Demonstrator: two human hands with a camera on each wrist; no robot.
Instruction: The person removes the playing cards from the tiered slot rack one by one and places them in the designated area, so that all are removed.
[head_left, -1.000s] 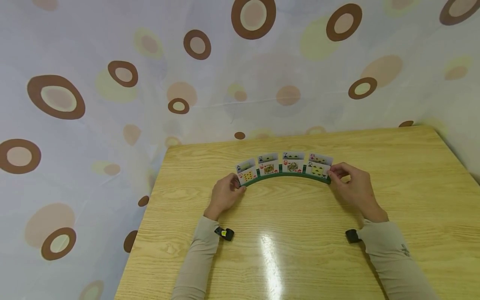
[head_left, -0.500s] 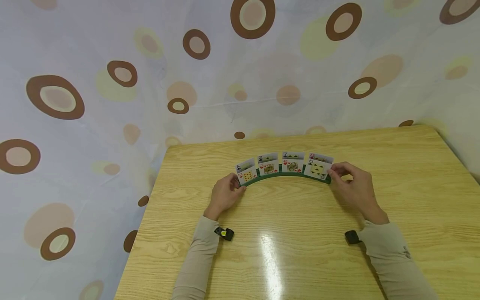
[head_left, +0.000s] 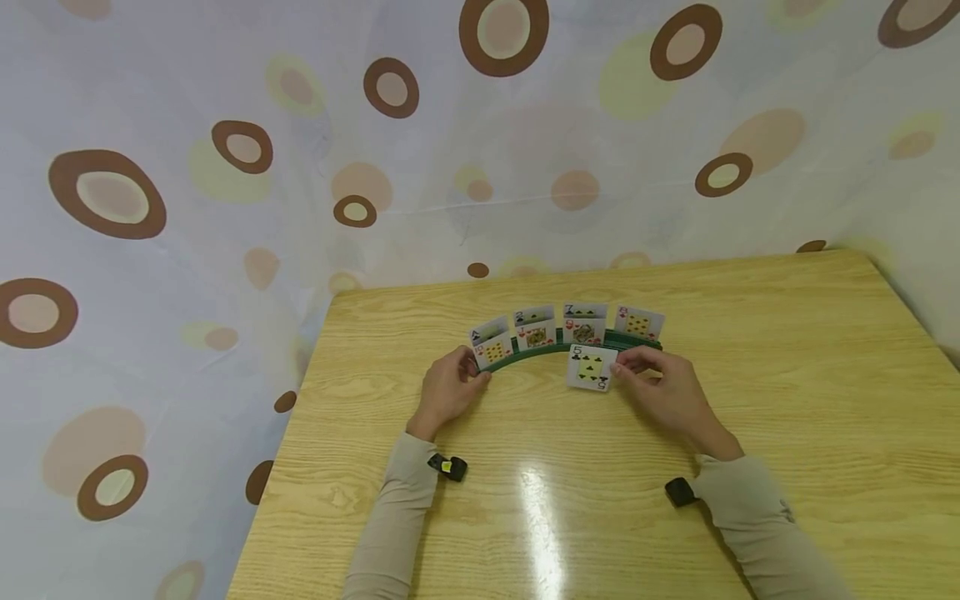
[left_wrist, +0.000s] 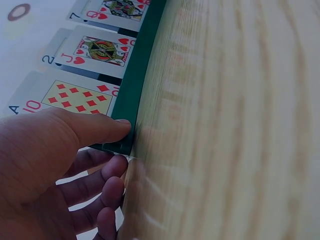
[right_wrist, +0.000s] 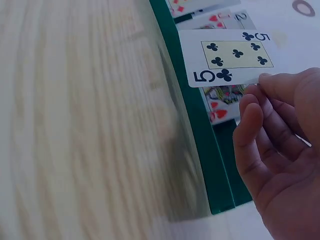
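My right hand [head_left: 667, 396] pinches the five of clubs [head_left: 590, 368] by its right edge between thumb and fingers, in front of the curved green card holder [head_left: 542, 350]. The right wrist view has this card face up over the holder's front. My left hand [head_left: 445, 392] grips the holder's left end; in the left wrist view its thumb presses the green front. Paired cards stand in the holder: the ten of diamonds [left_wrist: 75, 97] before an ace, the jack of hearts [left_wrist: 102, 52] before a 2, the queen of hearts [left_wrist: 122, 9] before a 7. An eight of diamonds [head_left: 639, 322] stands alone at the right.
The holder rests on a wooden table [head_left: 480, 517], towards its far edge. A patterned cloth wall [head_left: 525, 150] rises right behind that edge and along the left side. Black wrist cameras sit on both wrists.
My right hand has lifted the five of clubs from the holder's right end and carried it left and nearer, uncovering the eight of diamonds. My left hand has stayed in place.
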